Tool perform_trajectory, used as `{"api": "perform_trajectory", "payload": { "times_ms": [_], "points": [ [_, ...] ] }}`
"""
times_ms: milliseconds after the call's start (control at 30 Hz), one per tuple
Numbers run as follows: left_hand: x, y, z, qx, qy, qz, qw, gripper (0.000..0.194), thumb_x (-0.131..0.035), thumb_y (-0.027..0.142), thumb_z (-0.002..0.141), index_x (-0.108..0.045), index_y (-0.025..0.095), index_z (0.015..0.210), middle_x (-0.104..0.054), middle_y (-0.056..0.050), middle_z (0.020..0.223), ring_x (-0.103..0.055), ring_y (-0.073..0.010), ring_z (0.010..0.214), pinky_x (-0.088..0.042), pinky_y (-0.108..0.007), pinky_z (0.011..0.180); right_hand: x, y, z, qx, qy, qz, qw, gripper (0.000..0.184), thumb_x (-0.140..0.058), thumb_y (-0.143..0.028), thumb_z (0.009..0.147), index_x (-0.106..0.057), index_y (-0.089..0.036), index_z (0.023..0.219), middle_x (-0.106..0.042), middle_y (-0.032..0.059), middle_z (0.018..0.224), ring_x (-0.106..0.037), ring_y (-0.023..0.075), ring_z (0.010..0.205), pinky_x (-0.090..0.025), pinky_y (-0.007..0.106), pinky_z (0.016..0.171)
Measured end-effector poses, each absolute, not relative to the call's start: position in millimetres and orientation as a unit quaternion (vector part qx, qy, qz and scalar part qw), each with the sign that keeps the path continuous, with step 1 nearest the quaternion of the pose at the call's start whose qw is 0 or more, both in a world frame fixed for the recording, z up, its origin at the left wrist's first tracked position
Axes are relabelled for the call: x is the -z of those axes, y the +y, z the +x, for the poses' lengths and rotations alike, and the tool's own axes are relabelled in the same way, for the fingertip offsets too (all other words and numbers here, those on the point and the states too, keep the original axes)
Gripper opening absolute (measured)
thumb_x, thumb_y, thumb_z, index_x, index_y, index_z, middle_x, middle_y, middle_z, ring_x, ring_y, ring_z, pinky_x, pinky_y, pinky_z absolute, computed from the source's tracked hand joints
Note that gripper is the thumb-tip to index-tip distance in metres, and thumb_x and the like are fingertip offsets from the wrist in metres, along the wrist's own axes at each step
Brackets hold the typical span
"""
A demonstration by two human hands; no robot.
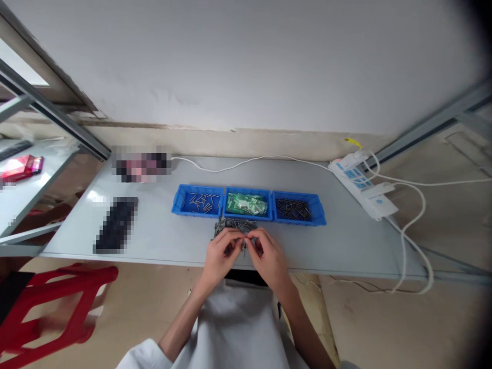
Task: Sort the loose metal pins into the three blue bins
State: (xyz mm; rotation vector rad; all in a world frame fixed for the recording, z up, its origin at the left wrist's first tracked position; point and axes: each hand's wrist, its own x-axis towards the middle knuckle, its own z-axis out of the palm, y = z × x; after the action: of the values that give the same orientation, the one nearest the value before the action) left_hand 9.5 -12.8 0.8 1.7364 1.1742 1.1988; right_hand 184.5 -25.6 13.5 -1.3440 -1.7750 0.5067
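Note:
My left hand [221, 254] and my right hand [268, 255] meet at the front edge of the grey table [161, 236], fingertips pinched together on a small dark metal pin [244, 245]. Just behind them lies a loose pile of dark pins [235, 225]. Three blue bins stand in a row behind the pile: the left bin [198, 201] holds silvery pins, the middle bin [247, 203] holds small green bags, the right bin [299, 209] holds dark pins.
A white power strip [363, 185] with white cables lies at the table's right rear. A dark flat object [116, 224] lies on the left of the table. A red stool [54, 307] stands at the lower left. Metal frame bars rise on both sides.

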Motion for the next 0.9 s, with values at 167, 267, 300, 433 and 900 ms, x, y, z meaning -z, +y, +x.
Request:
{"api": "perform_trajectory", "payload": {
  "times_ms": [167, 267, 300, 433, 900],
  "points": [
    [1.8, -11.0, 8.1, -0.471, 0.459, 0.664, 0.355, 0.011, -0.064, 0.023, 0.104, -0.075, 0.021, 0.103, -0.078, -0.006, 0.098, -0.067, -0.0143, 0.073, -0.053, -0.024, 0.067, -19.8, -22.6, 173.5, -0.209, -0.677, -0.526, 0.471, 0.006, -0.062, -0.027, 0.109, -0.067, -0.026, 0.106, -0.069, -0.0010, 0.083, -0.058, 0.0129, 0.059, -0.052, 0.025, 0.062],
    [-1.8, -10.9, 7.9, -0.467, 0.462, 0.664, 0.358, 0.009, -0.066, 0.025, 0.103, -0.074, 0.021, 0.100, -0.077, -0.006, 0.096, -0.065, -0.0146, 0.072, -0.053, -0.025, 0.067, -22.9, -21.2, 169.9, -0.218, -0.676, -0.516, 0.479, 0.004, -0.066, -0.028, 0.107, -0.069, -0.026, 0.105, -0.067, -0.0010, 0.082, -0.057, 0.0128, 0.059, -0.053, 0.026, 0.061],
    [-3.1, -11.0, 7.9, -0.468, 0.461, 0.663, 0.359, 0.010, -0.066, 0.026, 0.103, -0.073, 0.021, 0.098, -0.077, -0.006, 0.096, -0.065, -0.0151, 0.073, -0.053, -0.025, 0.068, -23.7, -20.8, 169.0, -0.222, -0.677, -0.510, 0.482, 0.004, -0.067, -0.028, 0.106, -0.069, -0.026, 0.103, -0.067, -0.0010, 0.082, -0.056, 0.0126, 0.059, -0.053, 0.026, 0.061],
    [-5.5, -11.5, 8.4, -0.475, 0.462, 0.653, 0.366, 0.012, -0.067, 0.026, 0.102, -0.071, 0.021, 0.092, -0.078, -0.006, 0.097, -0.065, -0.0147, 0.073, -0.052, -0.025, 0.066, -25.1, -20.2, 168.4, -0.236, -0.674, -0.499, 0.492, 0.008, -0.065, -0.029, 0.107, -0.071, -0.025, 0.103, -0.067, -0.0001, 0.083, -0.056, 0.0129, 0.060, -0.051, 0.027, 0.060],
    [-5.9, -11.3, 8.9, -0.468, 0.521, 0.589, 0.403, 0.018, -0.070, 0.038, 0.101, -0.075, 0.021, 0.097, -0.076, -0.003, 0.079, -0.058, -0.0124, 0.059, -0.049, -0.024, 0.059, -0.2, -25.9, 187.9, -0.255, -0.655, -0.542, 0.461, 0.020, -0.058, -0.033, 0.111, -0.073, -0.022, 0.102, -0.074, 0.0032, 0.083, -0.066, 0.0152, 0.068, -0.054, 0.027, 0.065]
  ]
}}
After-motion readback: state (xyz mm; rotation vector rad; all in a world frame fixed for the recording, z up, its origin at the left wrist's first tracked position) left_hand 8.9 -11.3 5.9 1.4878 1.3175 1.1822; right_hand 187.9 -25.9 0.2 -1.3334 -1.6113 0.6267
